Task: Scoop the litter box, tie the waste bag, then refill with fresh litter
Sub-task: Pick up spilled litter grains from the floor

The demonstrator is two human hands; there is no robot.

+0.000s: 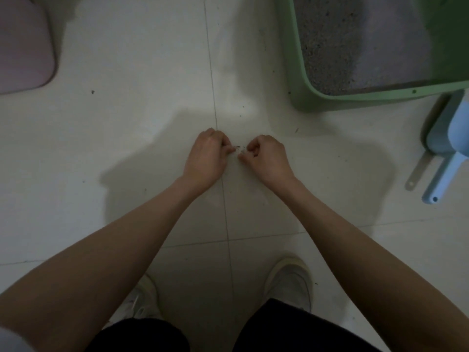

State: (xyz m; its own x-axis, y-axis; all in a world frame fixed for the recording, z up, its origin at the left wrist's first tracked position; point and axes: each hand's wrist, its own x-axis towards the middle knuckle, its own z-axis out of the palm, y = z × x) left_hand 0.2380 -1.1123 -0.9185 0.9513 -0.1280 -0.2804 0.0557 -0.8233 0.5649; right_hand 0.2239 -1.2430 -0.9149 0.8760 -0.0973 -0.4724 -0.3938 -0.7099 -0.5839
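Left hand (208,154): low over the white tiled floor (132,128) at scene centre, knuckles up, fingers curled under, thumb and fingertip pressed together at the inner edge. What it pinches is too small to tell.

Right hand (266,156): just beside the left hand, apart from it by a narrow gap, fingers likewise curled, fingertips pinched together toward that gap.

Spilled grains (239,148): a small dark scatter on the floor between the two hands, at their fingertips. A few further specks lie loose on the tiles beyond.

Litter box (299,80): green, far right, its near left corner rounded and standing well apart from the hands. Its far and right edges run out of view.

Litter (330,47): grey, granular, inside the box, thicker along the left wall; a pale bare patch shows to the right.

Scoop (441,168): light blue, on the floor at the right edge, just near of the box, handle pointing near-left. A grey handle lies alongside it.

Pinkish mat (22,47): far left corner, rounded edge.

Shoes (291,283): pale, near centre, either side of a tile joint.

Open floor: broad bare tiles left of the hands, and between the hands and the box.
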